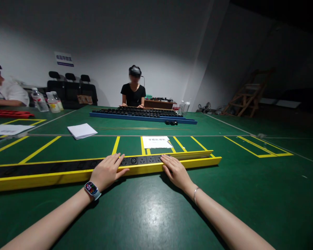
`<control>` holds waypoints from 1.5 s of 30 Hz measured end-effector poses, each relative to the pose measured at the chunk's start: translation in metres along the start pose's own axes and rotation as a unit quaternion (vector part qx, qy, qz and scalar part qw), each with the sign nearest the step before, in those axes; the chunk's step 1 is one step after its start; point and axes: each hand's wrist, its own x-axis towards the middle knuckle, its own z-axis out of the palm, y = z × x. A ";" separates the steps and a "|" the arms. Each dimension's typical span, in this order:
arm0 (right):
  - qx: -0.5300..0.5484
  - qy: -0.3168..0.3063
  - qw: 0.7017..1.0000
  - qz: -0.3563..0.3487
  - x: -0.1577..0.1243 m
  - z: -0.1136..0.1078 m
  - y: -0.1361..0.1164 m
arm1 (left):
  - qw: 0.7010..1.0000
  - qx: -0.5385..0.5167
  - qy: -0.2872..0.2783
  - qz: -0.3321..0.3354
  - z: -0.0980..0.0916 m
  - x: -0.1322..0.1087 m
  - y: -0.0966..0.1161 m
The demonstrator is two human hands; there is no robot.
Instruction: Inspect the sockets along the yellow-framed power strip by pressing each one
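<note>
A long yellow channel rail (138,169) lies across the green table, its trough filled with a row of black power socket modules (143,160). My left hand (108,170) lies over the rail left of the middle, fingers stretched across the sockets and thumb along the near wall. Nearer the rail's right end, my right hand (175,171) rests with fingertips at the last visible socket and its thumb against the near wall. Right of those fingertips, the trough (195,155) shows no sockets. The fingers of both hands are extended, not wrapped around anything.
Yellow tape lines (116,145) mark the table (151,215). Beyond the rail lie a printed paper (156,142), a white folded sheet (82,131), and blue rails (143,118) with black parts. A co-worker (133,92) sits opposite; another person (9,91) is at left near bottles (39,100).
</note>
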 end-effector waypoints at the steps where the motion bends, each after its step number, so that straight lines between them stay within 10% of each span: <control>1: 0.002 0.001 1.000 0.000 0.000 0.000 0.000 | 1.000 -0.003 0.000 -0.001 0.000 0.000 0.000; 45: -0.002 0.045 0.996 0.075 -0.010 -0.005 0.029 | 0.999 0.035 0.014 0.026 0.001 -0.001 -0.003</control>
